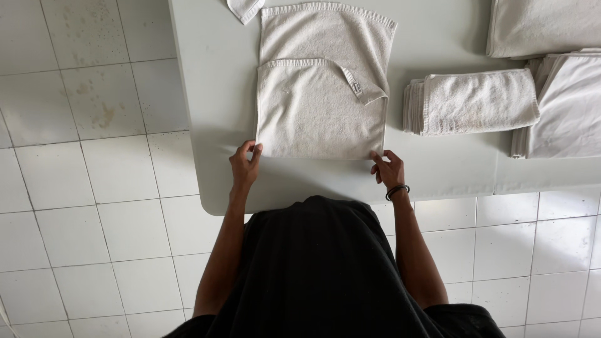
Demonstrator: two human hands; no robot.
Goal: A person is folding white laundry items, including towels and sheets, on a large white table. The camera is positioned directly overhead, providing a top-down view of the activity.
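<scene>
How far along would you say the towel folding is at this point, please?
Done: a folded towel lies on the table, with stacked white linen beside it. In hand: the left hand and right hand pinch the near corners of a part-folded towel, one corner flipped over. Left: a cloth corner shows at the far edge.

Both bare arms are stretched forward from the body, elbows slightly bent and set apart. The left hand [245, 164] is raised with its fingers curled and pinched together at the tips. The right hand [388, 170] is held likewise, fingers pinched forward, and a dark band is worn round its wrist.
</scene>
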